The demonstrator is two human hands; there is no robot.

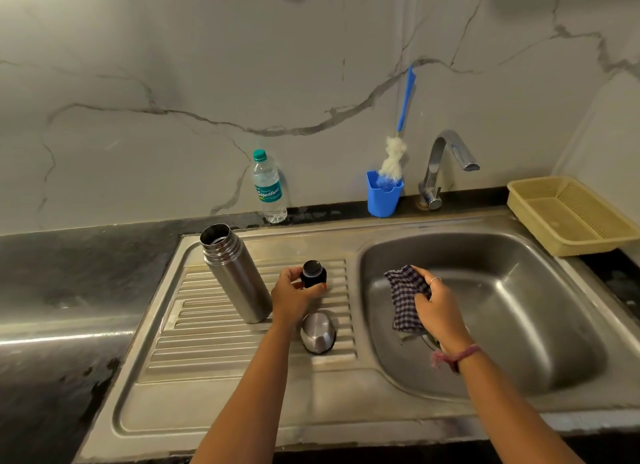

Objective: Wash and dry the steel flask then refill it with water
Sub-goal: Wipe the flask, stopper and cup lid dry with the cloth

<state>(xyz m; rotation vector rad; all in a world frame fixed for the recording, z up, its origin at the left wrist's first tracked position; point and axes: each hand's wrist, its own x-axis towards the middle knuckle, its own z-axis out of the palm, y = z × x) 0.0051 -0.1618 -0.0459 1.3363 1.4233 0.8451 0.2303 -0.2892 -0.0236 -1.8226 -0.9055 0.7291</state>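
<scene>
Standing upright on the ribbed drainboard (194, 328) of the steel sink unit, the steel flask (235, 276) has its mouth open and uncovered. It sits toward the rear left of the drainboard, leaning slightly in the wide-angle view.

Just to the right of the flask, the left hand (294, 297) grips the black inner stopper (313, 273). Thumb and fingers are curled around the stopper's sides, pinching it; the stopper's flat top faces up. Whether the stopper rests on the drainboard or is lifted clear cannot be determined.

Below the left hand, the steel cup lid (318, 332) lies on the drainboard ribs, near the front right of the flask and apart from it.

Over the sink basin (519, 307), the right hand (438, 309) holds a blue-and-white checked cloth (407, 297). The fingers are curled into the bunched fabric, gripping it; part of the cloth hangs down toward the drain. A ring is on one finger, and a reddish thread band (457, 356) circles the wrist.

Along the rear edge, against the marbled wall, a plastic water bottle (268, 189) with a green cap stands behind the flask. To its right, a blue holder (382, 196) contains a bottle brush (394, 155) with a blue handle. The chrome tap (443, 165) is mounted beside the holder. A beige plastic basket (568, 217) rests on the black counter (69, 273) at the far right.
</scene>
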